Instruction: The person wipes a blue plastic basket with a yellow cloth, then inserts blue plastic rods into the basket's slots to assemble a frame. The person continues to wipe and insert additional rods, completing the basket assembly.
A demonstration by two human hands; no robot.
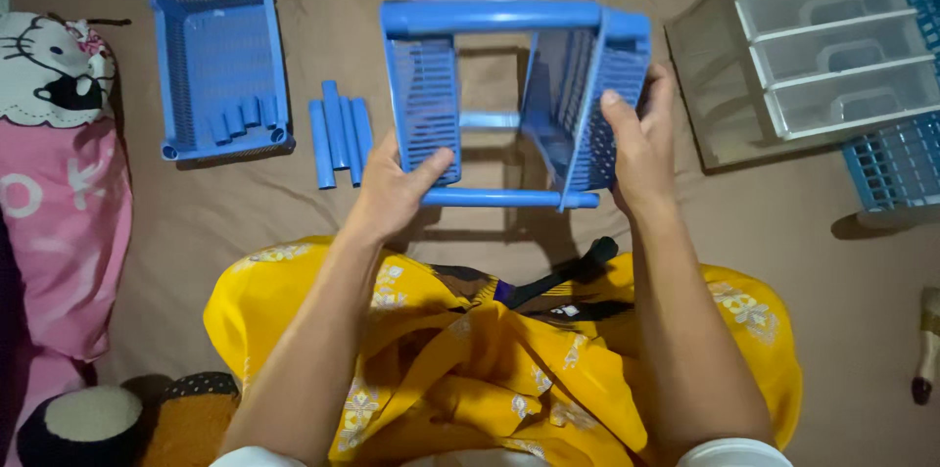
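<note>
While your left hand [392, 195] and right hand [636, 139] clamp the half-built blue rack [514, 100], squeezing unevenly could pop a tube [509, 198] free; spare tubes [338, 139] lie left of it.

Both hands [392, 195] [641, 144] grip a blue plastic rack [514, 100].

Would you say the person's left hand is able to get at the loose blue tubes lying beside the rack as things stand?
Probably yes. The blue tubes lie uncovered on the cloth just left of the left hand, with nothing between them. That hand is gripping the blue rack, though, so it would have to let go first.
</note>
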